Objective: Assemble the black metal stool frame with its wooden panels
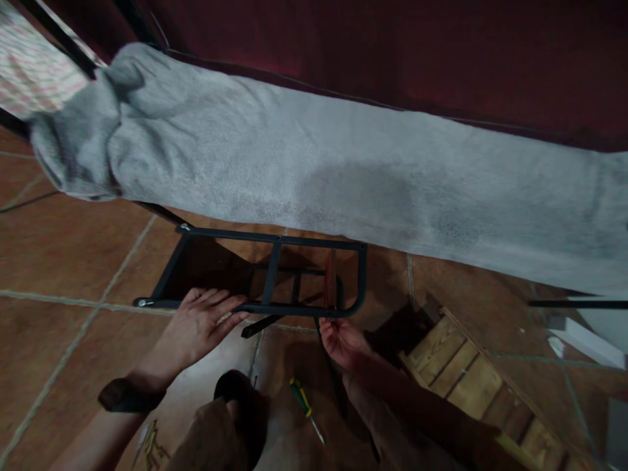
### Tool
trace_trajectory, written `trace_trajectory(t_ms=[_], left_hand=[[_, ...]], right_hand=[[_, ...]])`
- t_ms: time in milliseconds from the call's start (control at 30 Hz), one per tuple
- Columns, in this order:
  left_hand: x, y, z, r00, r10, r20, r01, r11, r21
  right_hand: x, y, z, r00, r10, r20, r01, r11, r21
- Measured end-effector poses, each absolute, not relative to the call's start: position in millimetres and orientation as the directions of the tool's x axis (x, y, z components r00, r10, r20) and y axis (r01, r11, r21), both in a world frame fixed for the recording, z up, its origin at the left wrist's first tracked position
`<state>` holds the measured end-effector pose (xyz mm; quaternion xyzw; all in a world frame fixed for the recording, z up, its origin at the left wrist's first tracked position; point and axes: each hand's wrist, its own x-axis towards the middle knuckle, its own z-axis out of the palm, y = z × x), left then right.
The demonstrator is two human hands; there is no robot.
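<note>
Left forearm (112, 428), fingers (229, 303) on black frame (271, 273)

Anything between the fingertips of the right hand (343, 341) at the black metal frame (271, 275) is too small for me to identify. The right forearm (417, 396) partly hides slatted wood (471, 376), cropped below; brassy pieces (153, 446) defy naming, and a grey blanket (245, 144) runs out of shot at right.
</note>
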<state>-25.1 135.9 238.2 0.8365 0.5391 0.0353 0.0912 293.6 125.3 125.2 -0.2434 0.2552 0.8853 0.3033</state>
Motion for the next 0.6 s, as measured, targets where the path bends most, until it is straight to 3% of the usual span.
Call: trace_trajectory(t_ms=[367,600], left_hand=[[-21,132,248,0.375,0.918,-0.130,0.903,-0.331,0.273],[-12,130,257,0.375,0.917,-0.140,0.913,-0.338,0.229]], right_hand=[[298,129,129,-0.703,0.363,-0.612,-0.646,-0.687,0.334],[296,125,135,-0.523,0.477,-0.706,-0.761,-0.635,0.135]])
